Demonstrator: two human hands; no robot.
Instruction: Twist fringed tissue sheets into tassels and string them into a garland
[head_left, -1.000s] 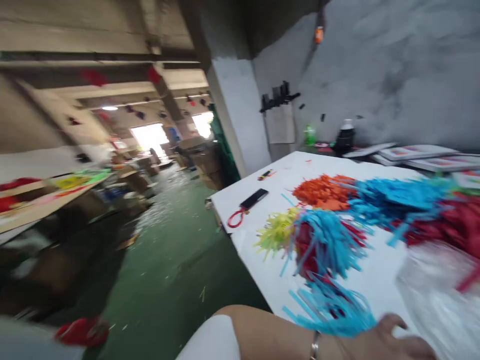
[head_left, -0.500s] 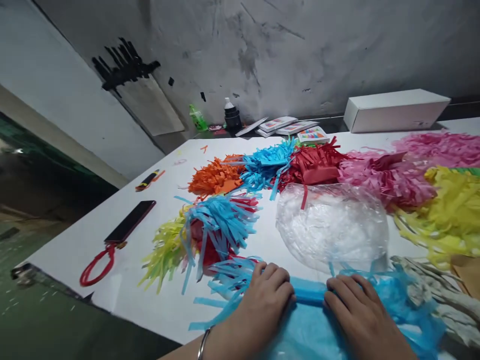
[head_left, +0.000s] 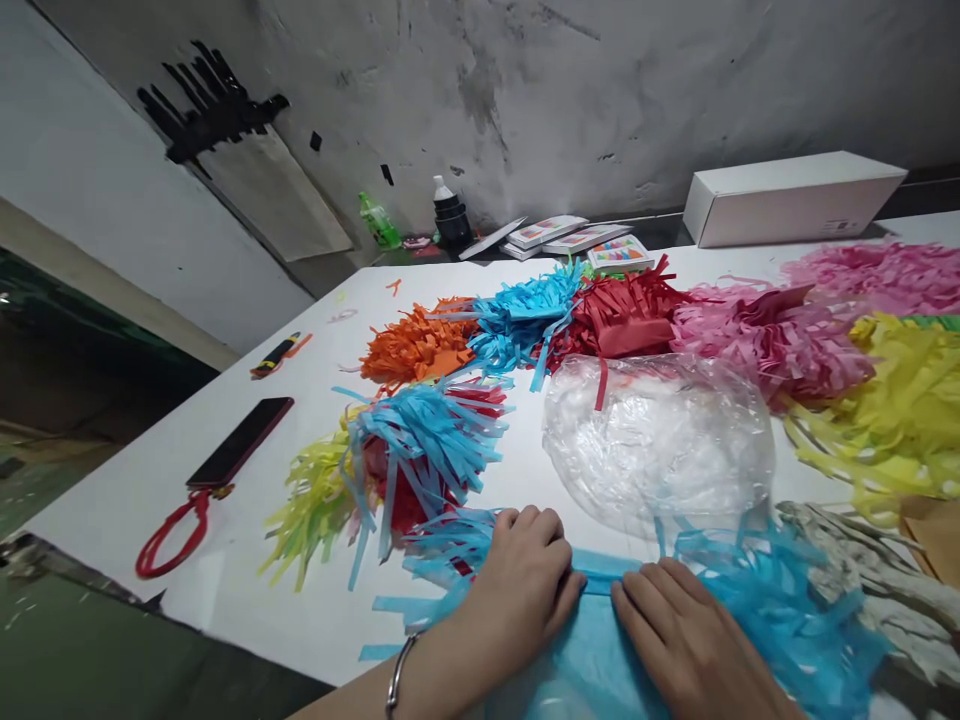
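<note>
Blue tissue paper point(head_left: 592, 640) with fringed ends lies at the table's near edge, a narrow folded band running across its middle. My left hand point(head_left: 525, 570), a bangle on its wrist, is closed on the left part of that band. Curled over the same band farther right is my right hand point(head_left: 675, 620). Blue fringe strips point(head_left: 787, 590) fan out beyond the right hand, and more strips spread out on the left. Just past the hands rests a clear plastic bag point(head_left: 660, 440) with white stuff inside. A blue, red and yellow fringe bundle point(head_left: 427, 440) sits left of it.
Orange point(head_left: 420, 345), red point(head_left: 622, 315), pink point(head_left: 772, 345) and yellow fringe bundles point(head_left: 900, 400) line the back. A phone point(head_left: 240, 440) with a red strap and a cutter point(head_left: 276, 355) lie left. Behind stand a white box point(head_left: 795, 200), small packs point(head_left: 547, 232) and bottles point(head_left: 451, 215).
My right hand has moved left along the folded band, closer to my left hand. The view has shifted slightly.
</note>
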